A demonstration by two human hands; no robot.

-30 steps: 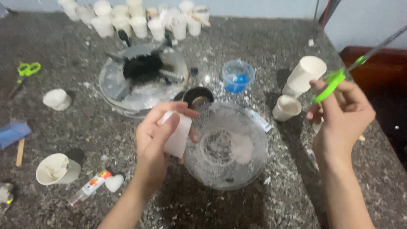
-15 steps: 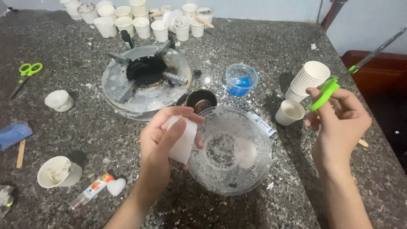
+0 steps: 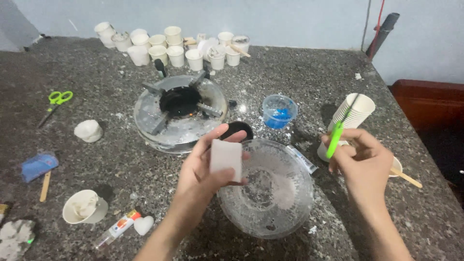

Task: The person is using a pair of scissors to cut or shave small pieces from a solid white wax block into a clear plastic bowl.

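My left hand (image 3: pixel 205 166) grips a small white paper cup (image 3: pixel 225 159) over the left rim of a clear glass bowl (image 3: pixel 285 212). My right hand (image 3: pixel 360 162) holds green-handled scissors (image 3: pixel 336 137) to the right of the bowl, blades pointing up toward a tilted stack of paper cups (image 3: pixel 355 111). The bowl's inside is smeared with white residue.
A round stove burner (image 3: pixel 179 111) sits behind the bowl, with a dark tin (image 3: pixel 237 129) and a blue plastic cup (image 3: pixel 279 111) near it. Several paper cups (image 3: pixel 174 46) line the back edge. A second pair of green scissors (image 3: pixel 55 100), a white lump (image 3: pixel 88 130), a glue tube (image 3: pixel 118 227) and a filled cup (image 3: pixel 83 207) lie left.
My right hand has swung the scissors in from the far right, closer to the bowl, blades now upright. My left hand turned the cup and lifted it slightly.
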